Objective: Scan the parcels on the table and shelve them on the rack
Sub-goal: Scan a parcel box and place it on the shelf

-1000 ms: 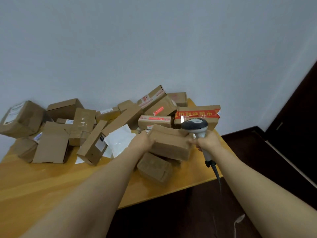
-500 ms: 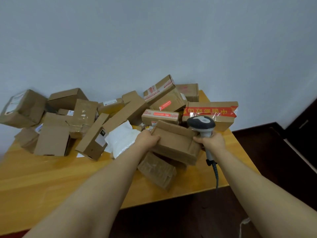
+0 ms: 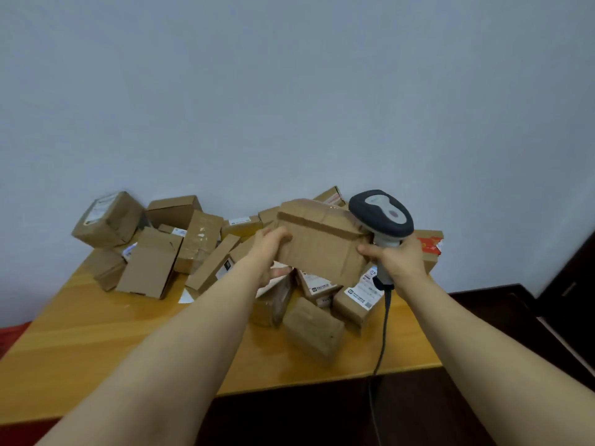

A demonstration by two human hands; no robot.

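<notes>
A brown cardboard parcel [image 3: 322, 243], sealed with brown tape, is held up above the pile. My left hand [image 3: 269, 252] grips its left edge, thumb on the near face. My right hand [image 3: 397, 260] grips the handle of a grey-and-white barcode scanner [image 3: 383, 215] and its fingers also touch the parcel's right edge. The scanner head sits against the parcel's upper right corner. Its cable [image 3: 383, 333] hangs down past the table's front edge. No rack is in view.
Several more cardboard parcels lie heaped on the wooden table [image 3: 96, 342], among them a large box [image 3: 108, 220] at far left, a flat one [image 3: 151, 263], and labelled ones [image 3: 357, 300] under the lifted parcel. A dark door [image 3: 573, 284] stands at right.
Both hands have lifted the parcel off the pile and tilted it upright, the scanner rising with it. Labelled parcels beneath it now show.
</notes>
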